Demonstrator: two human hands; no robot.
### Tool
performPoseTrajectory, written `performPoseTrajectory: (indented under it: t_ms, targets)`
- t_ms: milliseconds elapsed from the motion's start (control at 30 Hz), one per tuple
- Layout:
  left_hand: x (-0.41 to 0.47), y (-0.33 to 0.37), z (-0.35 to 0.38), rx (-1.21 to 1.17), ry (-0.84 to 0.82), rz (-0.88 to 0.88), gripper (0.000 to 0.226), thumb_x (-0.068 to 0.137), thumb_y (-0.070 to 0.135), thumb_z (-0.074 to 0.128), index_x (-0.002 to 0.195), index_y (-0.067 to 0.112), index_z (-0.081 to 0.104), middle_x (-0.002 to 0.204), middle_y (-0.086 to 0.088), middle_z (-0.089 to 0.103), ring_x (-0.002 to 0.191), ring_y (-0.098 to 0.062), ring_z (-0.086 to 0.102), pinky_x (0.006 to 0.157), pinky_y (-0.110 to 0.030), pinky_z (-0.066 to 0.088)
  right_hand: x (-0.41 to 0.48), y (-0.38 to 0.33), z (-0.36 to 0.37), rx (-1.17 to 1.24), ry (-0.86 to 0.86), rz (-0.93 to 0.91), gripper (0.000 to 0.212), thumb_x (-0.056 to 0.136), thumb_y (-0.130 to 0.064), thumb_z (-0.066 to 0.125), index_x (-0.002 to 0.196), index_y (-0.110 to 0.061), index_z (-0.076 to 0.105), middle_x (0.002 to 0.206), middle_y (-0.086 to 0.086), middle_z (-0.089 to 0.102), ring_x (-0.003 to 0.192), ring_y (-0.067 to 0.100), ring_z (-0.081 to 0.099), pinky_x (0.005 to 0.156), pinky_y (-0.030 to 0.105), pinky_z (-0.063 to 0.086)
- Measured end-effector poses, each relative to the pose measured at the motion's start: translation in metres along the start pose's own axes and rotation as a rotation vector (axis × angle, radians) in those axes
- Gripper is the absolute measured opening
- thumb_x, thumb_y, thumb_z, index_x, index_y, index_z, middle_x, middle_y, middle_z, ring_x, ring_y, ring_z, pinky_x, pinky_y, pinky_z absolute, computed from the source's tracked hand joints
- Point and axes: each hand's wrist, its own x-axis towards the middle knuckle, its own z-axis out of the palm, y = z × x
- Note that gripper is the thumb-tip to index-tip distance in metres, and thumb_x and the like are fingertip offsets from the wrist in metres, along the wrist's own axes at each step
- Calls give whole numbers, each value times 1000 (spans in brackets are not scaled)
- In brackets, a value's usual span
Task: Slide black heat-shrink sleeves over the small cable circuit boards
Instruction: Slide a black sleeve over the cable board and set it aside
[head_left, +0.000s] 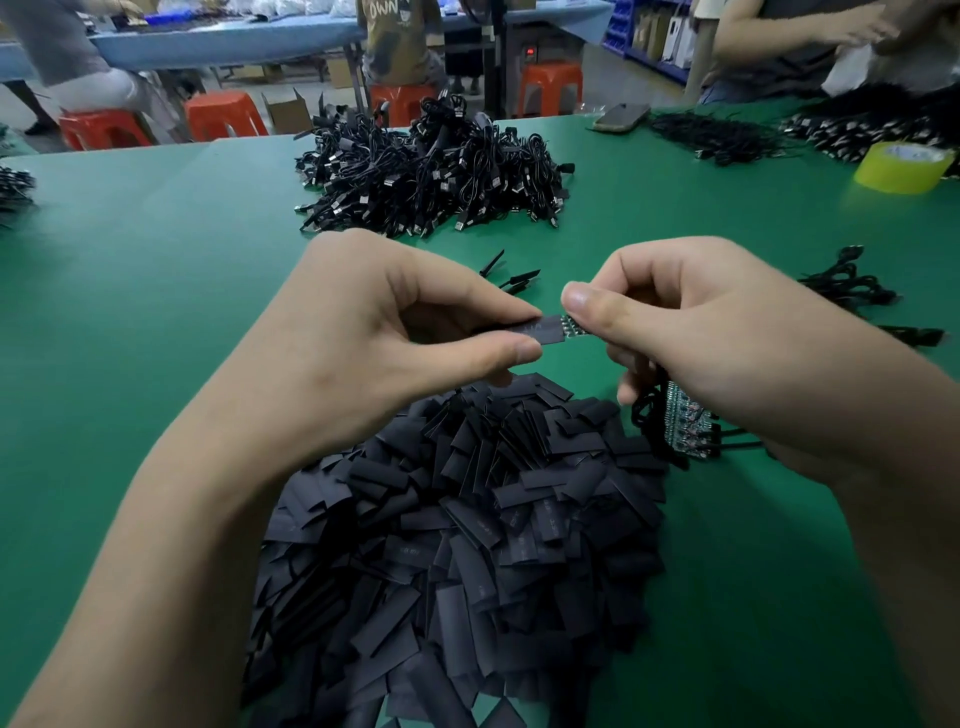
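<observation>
Head view, step: the sleeve (540, 333) is going on, held up over the worktop (156, 270). Only partly on, I'd say.
Left hand (363, 332): thumb and forefinger pinch the sleeve.
Right hand (691, 332): fingers pinch the circuit board (575, 328), whose soldered end shows at the sleeve's mouth. The lower fingers seem to clutch spare boards (685, 421).
Next: line them up straight and push until the board is covered.
Supply: the sleeve pile (467, 519) lies just below.

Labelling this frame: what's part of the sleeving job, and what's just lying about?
Job: left hand pinching a black sleeve; right hand pinching a circuit board; sleeve pile; bundle of boards under the right hand.
Lying about: yellow tape roll; phone; orange stools.
</observation>
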Motion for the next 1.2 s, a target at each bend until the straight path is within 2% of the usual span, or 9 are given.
performPoseTrajectory:
  t_ms: [133, 233, 333, 433, 500, 700, 833, 1000, 1200]
  targets:
    - [3, 0, 6, 70, 33, -11, 15, 80, 32, 80, 96, 33, 79, 74, 17, 76, 67, 1, 73, 68, -16, 59, 1, 1, 1, -27, 65, -22, 33, 96, -44, 64, 71, -23, 65, 64, -2, 51, 49, 18, 66, 70, 48, 52]
    - [3, 1, 9, 111, 40, -14, 14, 82, 31, 80, 96, 31, 80, 74, 15, 77, 66, -2, 73, 68, -24, 60, 2, 2, 1, -24, 71, -15, 33, 96, -42, 66, 73, -19, 66, 59, -6, 53, 47, 20, 66, 70, 47, 51]
    - [4, 2, 10, 113, 29, 2, 17, 81, 28, 81, 98, 27, 80, 75, 14, 77, 67, -4, 74, 69, -27, 60, 3, 4, -1, 13, 65, 3, 34, 96, -39, 67, 73, -13, 65, 65, 3, 51, 46, 21, 65, 68, 46, 52]
    - [4, 3, 11, 177, 71, 45, 22, 80, 29, 82, 101, 27, 81, 76, 16, 77, 69, -2, 73, 70, -22, 58, 3, 4, -2, 91, 47, 18, 40, 97, -32, 66, 75, 0, 60, 68, 13, 47, 48, 20, 55, 51, 25, 51]
    - [5, 3, 12, 246, 117, 83, 23, 81, 30, 83, 103, 24, 81, 82, 16, 76, 71, -3, 71, 72, -21, 57, 3, 4, -2, 150, 48, 25, 46, 97, -29, 66, 80, 12, 55, 67, 11, 46, 52, 21, 47, 46, 19, 49]
    - [6, 3, 15, 331, 170, 147, 23, 84, 30, 84, 105, 20, 82, 90, 10, 78, 73, -1, 70, 74, -22, 56, 3, 4, -2, 199, 31, 42, 35, 98, -27, 66, 73, -1, 61, 60, 7, 56, 51, 16, 55, 55, 31, 59]
    - [6, 2, 16, 328, 204, 155, 19, 87, 29, 82, 104, 19, 82, 87, 10, 78, 74, -2, 70, 73, -22, 56, 1, 2, -3, 210, 10, 27, 33, 99, -24, 63, 74, -5, 63, 59, 6, 68, 52, 18, 66, 57, 30, 59]
    - [7, 1, 17, 347, 190, 184, 21, 86, 29, 82, 105, 20, 81, 91, 10, 78, 76, -1, 70, 75, -21, 56, 0, 1, -4, 223, -13, 50, 33, 99, -25, 63, 72, -6, 62, 56, 5, 64, 48, 18, 62, 74, 57, 60]
    - [7, -1, 18, 362, 151, 225, 25, 83, 33, 81, 104, 21, 81, 89, 8, 78, 75, -4, 70, 73, -28, 55, 1, 2, -3, 205, -29, 32, 31, 99, -25, 64, 74, -7, 62, 57, 6, 66, 50, 19, 64, 72, 50, 63]
